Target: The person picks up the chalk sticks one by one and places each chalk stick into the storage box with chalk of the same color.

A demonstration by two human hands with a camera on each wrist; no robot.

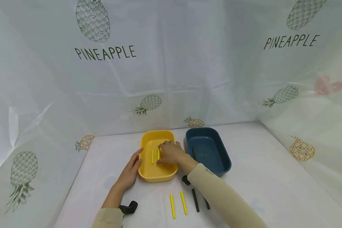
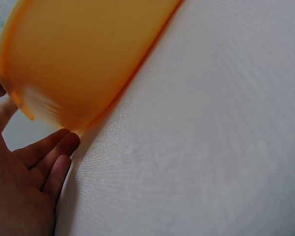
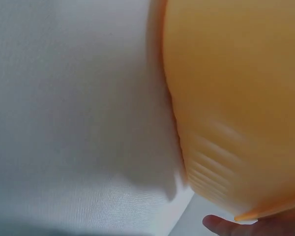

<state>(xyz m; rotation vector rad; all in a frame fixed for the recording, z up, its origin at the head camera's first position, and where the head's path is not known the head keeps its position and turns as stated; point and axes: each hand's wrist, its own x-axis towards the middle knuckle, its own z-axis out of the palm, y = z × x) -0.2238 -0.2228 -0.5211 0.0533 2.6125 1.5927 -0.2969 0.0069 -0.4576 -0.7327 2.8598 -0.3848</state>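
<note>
Yellow stick (image 1: 158, 155) is pinched by right grip (image 1: 171, 152); tray (image 1: 156, 179) near far tabletop (image 1: 259, 164) edge best braced by relaxed left grip (image 1: 129, 171).

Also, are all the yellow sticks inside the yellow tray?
No, two yellow sticks lie on the white tabletop in front of the yellow tray.

One tray (image 1: 159, 138) was plain yellow, the other tray (image 1: 212, 160) dark blue. Four sticks (image 1: 172, 206) were yellow, other sticks (image 1: 195, 200) black. Sleeves (image 1: 225, 198) were beige, wrist cams (image 1: 133, 206) black. Backdrop (image 1: 188, 69) was white with grey-green and orange pineapples (image 1: 93, 22), dark green lettering (image 1: 114, 53). Table (image 1: 273, 177) was white, faint bluish blotches (image 1: 257, 205).
</note>
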